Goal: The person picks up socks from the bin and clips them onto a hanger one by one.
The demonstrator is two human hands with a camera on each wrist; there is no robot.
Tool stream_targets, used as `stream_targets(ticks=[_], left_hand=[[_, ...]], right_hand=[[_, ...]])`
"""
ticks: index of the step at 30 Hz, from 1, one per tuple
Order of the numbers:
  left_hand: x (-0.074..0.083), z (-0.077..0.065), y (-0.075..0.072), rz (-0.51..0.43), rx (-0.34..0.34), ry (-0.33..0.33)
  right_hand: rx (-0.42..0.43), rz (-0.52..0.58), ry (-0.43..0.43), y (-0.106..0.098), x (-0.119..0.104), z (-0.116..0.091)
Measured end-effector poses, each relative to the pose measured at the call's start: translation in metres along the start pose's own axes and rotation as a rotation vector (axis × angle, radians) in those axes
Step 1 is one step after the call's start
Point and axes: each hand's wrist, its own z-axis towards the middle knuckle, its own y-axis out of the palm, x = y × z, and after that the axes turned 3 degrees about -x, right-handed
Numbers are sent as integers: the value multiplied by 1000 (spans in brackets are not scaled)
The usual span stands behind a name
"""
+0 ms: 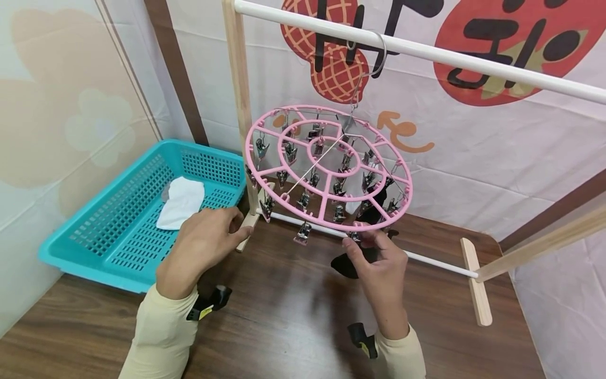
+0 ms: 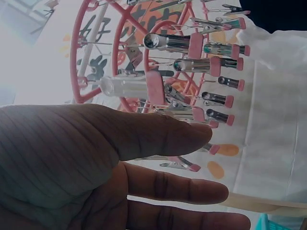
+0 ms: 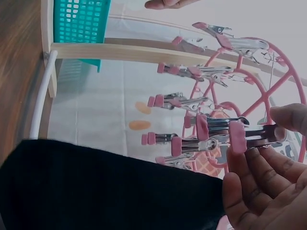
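A round pink clip hanger [image 1: 324, 202] hangs by its hook, with several metal clips dangling from its rings. My right hand [image 1: 385, 266] is at the near rim, thumb and fingers pinching a metal clip [image 3: 263, 135] with a pink tip. Beside that hand hangs a black cloth piece, sock-like [image 3: 110, 187]; in the head view the hanger and hand partly hide it. My left hand [image 1: 205, 245] is held to the left of the hanger, near its low rim, with fingers extended and nothing in them. A white cloth [image 1: 352, 189] hangs behind the rings.
The hanger's hook is over a white rail [image 1: 426, 51] on a wooden stand [image 1: 239, 79]. At the left, a teal basket [image 1: 142, 289] holds a white cloth [image 1: 182, 202] and a bit of grey cloth [image 1: 165, 191]. A printed curtain backs the brown table [image 1: 284, 316].
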Motion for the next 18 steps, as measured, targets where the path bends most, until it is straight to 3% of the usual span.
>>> stream_targets(ticks=[9, 18], left_hand=[[-1, 0, 1, 7, 14, 4], [-1, -1, 1, 14, 21, 9]], right_hand=[[-73, 220, 38, -4, -3, 0], [-41, 181, 2, -4, -3, 0]])
